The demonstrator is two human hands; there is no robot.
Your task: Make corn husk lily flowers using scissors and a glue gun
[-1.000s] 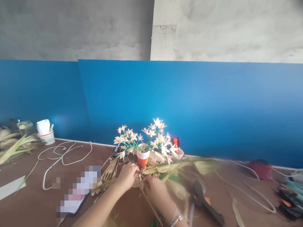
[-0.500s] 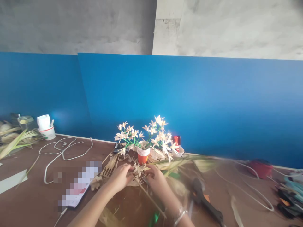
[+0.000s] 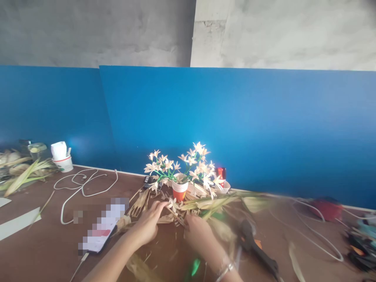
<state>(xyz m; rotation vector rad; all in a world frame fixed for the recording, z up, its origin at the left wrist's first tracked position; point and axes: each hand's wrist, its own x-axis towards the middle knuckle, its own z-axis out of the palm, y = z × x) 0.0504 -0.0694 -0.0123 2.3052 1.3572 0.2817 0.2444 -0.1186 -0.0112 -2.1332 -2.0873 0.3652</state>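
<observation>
My left hand is closed in a pinch beside a small pale flower that looks made of dried husk. From its fingertips a thin tan stem slants down to my right hand, whose fingers are closed at the lower end. The right fingertips are partly hidden and blurred. Just behind the hands stands a red-and-white paper cup with green-stemmed pale flowers in it. Dried husks lie around the cup.
A phone with a blurred screen lies left on the brown table, near a white cable. To the right rests a black glue gun. Green-yellow husk leaves spread behind my right hand. A blue partition borders the table.
My right hand has turned over and closed at the stem's lower end. The long stem that stuck out toward me between the arms no longer shows there. The view has shifted slightly.
</observation>
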